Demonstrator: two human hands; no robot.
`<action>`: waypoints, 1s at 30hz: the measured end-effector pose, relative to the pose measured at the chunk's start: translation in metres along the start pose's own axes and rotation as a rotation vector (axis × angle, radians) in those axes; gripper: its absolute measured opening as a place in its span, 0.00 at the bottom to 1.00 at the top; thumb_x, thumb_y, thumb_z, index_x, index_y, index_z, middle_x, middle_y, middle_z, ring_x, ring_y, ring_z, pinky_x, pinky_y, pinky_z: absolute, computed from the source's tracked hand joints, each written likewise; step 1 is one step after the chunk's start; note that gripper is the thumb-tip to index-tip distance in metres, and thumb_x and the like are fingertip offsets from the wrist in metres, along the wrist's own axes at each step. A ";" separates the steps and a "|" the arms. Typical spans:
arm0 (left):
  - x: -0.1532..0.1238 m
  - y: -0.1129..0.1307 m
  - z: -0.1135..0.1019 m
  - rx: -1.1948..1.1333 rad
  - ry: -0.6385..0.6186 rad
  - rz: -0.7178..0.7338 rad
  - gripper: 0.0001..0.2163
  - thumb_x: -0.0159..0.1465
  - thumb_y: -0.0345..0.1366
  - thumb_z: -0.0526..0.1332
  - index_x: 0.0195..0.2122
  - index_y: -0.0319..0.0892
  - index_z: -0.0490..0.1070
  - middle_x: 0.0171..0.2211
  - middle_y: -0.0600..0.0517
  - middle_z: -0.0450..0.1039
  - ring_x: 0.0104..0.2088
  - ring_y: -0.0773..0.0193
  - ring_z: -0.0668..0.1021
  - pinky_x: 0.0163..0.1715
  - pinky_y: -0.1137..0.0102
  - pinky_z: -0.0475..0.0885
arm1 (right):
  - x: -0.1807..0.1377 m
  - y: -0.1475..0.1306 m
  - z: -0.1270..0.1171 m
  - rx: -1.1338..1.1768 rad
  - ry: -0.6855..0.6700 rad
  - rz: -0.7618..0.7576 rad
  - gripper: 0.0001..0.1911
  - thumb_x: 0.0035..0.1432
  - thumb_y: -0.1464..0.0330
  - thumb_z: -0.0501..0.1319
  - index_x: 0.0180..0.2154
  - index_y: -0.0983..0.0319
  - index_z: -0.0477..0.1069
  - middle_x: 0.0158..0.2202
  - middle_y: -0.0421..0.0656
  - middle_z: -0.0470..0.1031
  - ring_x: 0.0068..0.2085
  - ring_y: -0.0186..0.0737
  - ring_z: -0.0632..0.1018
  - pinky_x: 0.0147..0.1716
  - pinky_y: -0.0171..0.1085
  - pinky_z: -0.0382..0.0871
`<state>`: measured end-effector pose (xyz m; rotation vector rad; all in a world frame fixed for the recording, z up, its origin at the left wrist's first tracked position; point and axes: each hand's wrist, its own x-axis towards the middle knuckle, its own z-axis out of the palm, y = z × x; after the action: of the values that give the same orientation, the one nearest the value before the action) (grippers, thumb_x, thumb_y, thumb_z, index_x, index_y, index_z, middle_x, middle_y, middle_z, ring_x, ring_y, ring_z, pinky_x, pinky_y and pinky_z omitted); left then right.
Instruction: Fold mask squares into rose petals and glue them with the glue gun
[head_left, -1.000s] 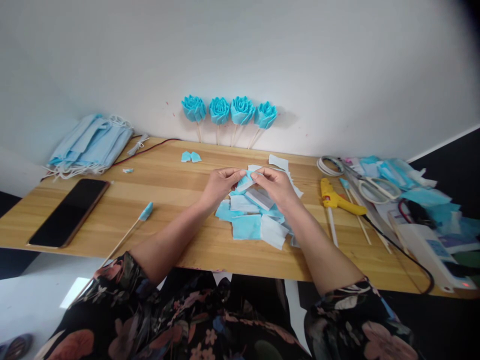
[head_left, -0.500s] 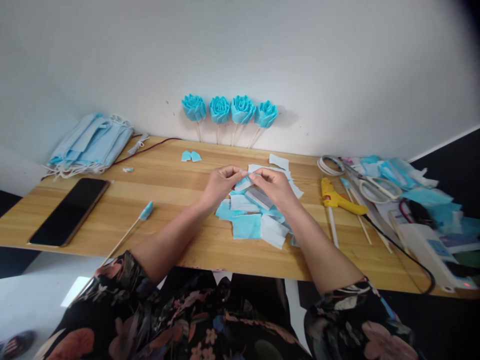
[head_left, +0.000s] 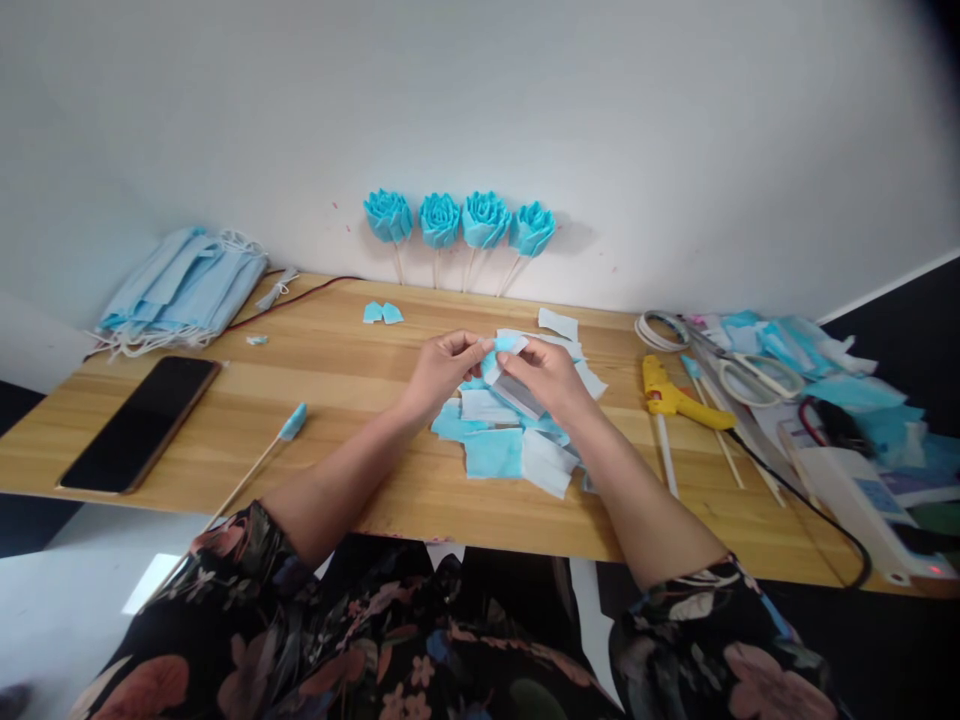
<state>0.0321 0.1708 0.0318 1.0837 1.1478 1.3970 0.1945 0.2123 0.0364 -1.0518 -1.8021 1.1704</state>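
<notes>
Between them, my left hand (head_left: 448, 368) and my right hand (head_left: 551, 372) pinch a small blue and white piece of mask fabric (head_left: 506, 346), its edge partly folded over. The left thumb and fingers close on its left end, the right ones on its right end. Below both hands lies a loose pile of cut blue and white fabric pieces (head_left: 493, 453). Two small blue petal pieces (head_left: 382, 313) rest farther back, left of the pile. A thin stick with a rolled blue tip (head_left: 292, 422) lies left of my left forearm.
Several blue fabric flowers (head_left: 439, 220) on sticks lean against the wall. Stacked face masks (head_left: 180, 290) and a phone (head_left: 139, 425) are at left. At right lie a yellow glue gun (head_left: 679, 400), scissors (head_left: 759, 380), a tape roll (head_left: 660, 330), mask scraps (head_left: 795, 345) and a white power strip (head_left: 859, 510).
The fabric piece in my fingers has turned, and its edge now folds over with more blue showing. My right fingers have shifted slightly on it; both forearms stay nearly in place.
</notes>
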 end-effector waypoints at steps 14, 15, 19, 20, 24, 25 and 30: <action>0.000 0.001 -0.003 0.136 -0.154 -0.078 0.14 0.60 0.45 0.64 0.27 0.38 0.78 0.22 0.52 0.74 0.22 0.71 0.69 0.24 0.73 0.63 | 0.004 -0.001 -0.014 -0.091 0.020 -0.084 0.14 0.55 0.62 0.63 0.22 0.59 0.64 0.20 0.35 0.64 0.23 0.31 0.64 0.26 0.35 0.58; 0.000 0.001 -0.003 0.136 -0.142 -0.078 0.14 0.60 0.44 0.64 0.26 0.38 0.78 0.22 0.52 0.74 0.22 0.71 0.69 0.24 0.73 0.63 | 0.005 0.000 -0.014 -0.066 0.036 -0.085 0.12 0.55 0.61 0.63 0.25 0.59 0.67 0.21 0.35 0.66 0.24 0.32 0.66 0.27 0.35 0.59; 0.000 0.004 -0.003 0.116 -0.085 -0.077 0.14 0.62 0.42 0.62 0.25 0.38 0.76 0.22 0.51 0.73 0.22 0.71 0.69 0.24 0.73 0.63 | 0.007 0.004 -0.014 0.072 0.130 -0.108 0.11 0.57 0.60 0.63 0.40 0.58 0.73 0.29 0.37 0.75 0.31 0.36 0.75 0.34 0.37 0.68; 0.000 0.004 -0.003 0.110 -0.074 -0.075 0.14 0.62 0.42 0.62 0.25 0.38 0.76 0.22 0.51 0.73 0.22 0.71 0.69 0.24 0.73 0.63 | 0.007 0.004 -0.014 0.083 0.139 -0.119 0.12 0.57 0.60 0.64 0.41 0.58 0.72 0.30 0.38 0.76 0.33 0.37 0.76 0.36 0.37 0.70; 0.000 0.004 -0.004 0.091 -0.049 -0.065 0.14 0.62 0.42 0.62 0.24 0.39 0.76 0.21 0.52 0.73 0.22 0.71 0.69 0.24 0.74 0.63 | 0.005 0.002 -0.012 -0.021 0.100 -0.164 0.09 0.56 0.61 0.64 0.37 0.58 0.74 0.35 0.41 0.79 0.37 0.39 0.78 0.40 0.39 0.70; 0.000 0.003 -0.004 0.089 -0.049 -0.062 0.14 0.63 0.42 0.62 0.24 0.39 0.76 0.21 0.52 0.72 0.22 0.71 0.69 0.24 0.74 0.63 | 0.005 0.001 -0.012 -0.070 0.093 -0.164 0.08 0.56 0.61 0.65 0.36 0.58 0.74 0.36 0.41 0.79 0.38 0.40 0.78 0.41 0.40 0.70; 0.000 0.001 -0.004 0.072 -0.064 -0.052 0.14 0.61 0.43 0.63 0.24 0.39 0.76 0.22 0.51 0.74 0.22 0.71 0.70 0.25 0.73 0.63 | 0.001 0.001 -0.006 -0.180 0.106 -0.149 0.07 0.55 0.62 0.65 0.33 0.58 0.75 0.38 0.41 0.81 0.39 0.41 0.78 0.43 0.41 0.70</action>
<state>0.0280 0.1706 0.0318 1.1333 1.1794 1.2805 0.1994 0.2159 0.0376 -1.0405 -1.8931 0.8610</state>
